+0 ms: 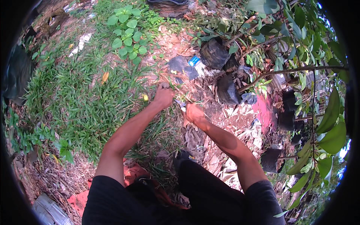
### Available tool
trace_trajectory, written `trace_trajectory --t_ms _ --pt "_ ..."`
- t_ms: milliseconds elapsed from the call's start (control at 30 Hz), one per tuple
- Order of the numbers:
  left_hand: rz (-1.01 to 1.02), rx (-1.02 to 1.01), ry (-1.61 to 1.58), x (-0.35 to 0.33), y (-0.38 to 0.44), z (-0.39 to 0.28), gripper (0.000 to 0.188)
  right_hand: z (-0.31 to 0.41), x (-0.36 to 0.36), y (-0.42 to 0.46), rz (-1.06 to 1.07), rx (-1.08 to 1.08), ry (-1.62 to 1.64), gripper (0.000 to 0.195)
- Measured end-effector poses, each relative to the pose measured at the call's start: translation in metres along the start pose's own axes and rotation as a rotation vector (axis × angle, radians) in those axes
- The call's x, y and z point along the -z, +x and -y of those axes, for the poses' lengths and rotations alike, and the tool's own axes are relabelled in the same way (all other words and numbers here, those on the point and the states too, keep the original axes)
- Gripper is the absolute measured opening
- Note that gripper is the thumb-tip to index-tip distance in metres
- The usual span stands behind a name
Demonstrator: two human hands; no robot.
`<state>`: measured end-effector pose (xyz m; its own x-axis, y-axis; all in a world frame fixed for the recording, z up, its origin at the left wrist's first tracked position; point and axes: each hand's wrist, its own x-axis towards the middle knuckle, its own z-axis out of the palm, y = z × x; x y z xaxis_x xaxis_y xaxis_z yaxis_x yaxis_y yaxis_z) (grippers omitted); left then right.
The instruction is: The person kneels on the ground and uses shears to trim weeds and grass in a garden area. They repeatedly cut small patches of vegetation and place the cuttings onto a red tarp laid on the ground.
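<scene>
My left hand [164, 96] is closed near the edge of the grass, at the middle of the view. Thin grass stems [180, 97] come out beside its fingers, and dark soil seems to cling to the fingertips. My right hand [194, 112], just to the right and slightly closer to me, grips a small tool with a pale metal blade [180, 103]. The blade points at the stems between the two hands. Its handle is mostly hidden in my fingers, so its exact kind is unclear.
Black plastic plant bags [228, 89] holding woody plants stand on the right, with leafy branches [295, 69] reaching over. Low grass [70, 84] covers the left. A broad-leaved weed [129, 36] grows ahead. Dry leaves and plastic scraps [180, 64] litter the soil; red material [135, 173] lies near my legs.
</scene>
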<state>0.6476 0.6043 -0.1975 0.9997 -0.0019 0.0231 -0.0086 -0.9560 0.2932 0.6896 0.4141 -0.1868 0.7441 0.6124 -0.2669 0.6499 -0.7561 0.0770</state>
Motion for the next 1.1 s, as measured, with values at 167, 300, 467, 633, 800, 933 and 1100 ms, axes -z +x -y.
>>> trace_trajectory --t_ms 167,300,467,633,800,933,1100 --pt "0.057 0.051 -0.032 0.008 -0.005 0.005 0.031 0.0 0.012 -0.012 -0.025 -0.012 0.139 0.055" --pt "0.038 0.091 -0.066 0.007 -0.011 0.017 0.028 -0.018 0.015 -0.027 -0.09 0.021 0.073 0.068" --pt "0.01 0.073 -0.082 0.001 -0.009 0.016 0.028 -0.044 0.001 -0.017 0.076 0.08 0.294 0.055" --pt "0.068 0.115 -0.095 0.004 -0.009 0.016 0.028 -0.037 0.021 -0.031 -0.072 0.038 0.46 0.058" --pt "0.096 0.114 -0.082 0.002 -0.014 0.019 0.029 -0.072 0.02 -0.047 -0.258 -0.297 0.37 0.072" --pt "0.058 0.072 -0.093 0.004 -0.013 0.012 0.029 -0.118 -0.021 -0.065 -0.443 -0.493 0.749 0.078" --pt "0.022 0.139 -0.121 0.004 -0.017 0.014 0.041 -0.144 -0.02 -0.091 -0.109 -0.722 0.472 0.073"
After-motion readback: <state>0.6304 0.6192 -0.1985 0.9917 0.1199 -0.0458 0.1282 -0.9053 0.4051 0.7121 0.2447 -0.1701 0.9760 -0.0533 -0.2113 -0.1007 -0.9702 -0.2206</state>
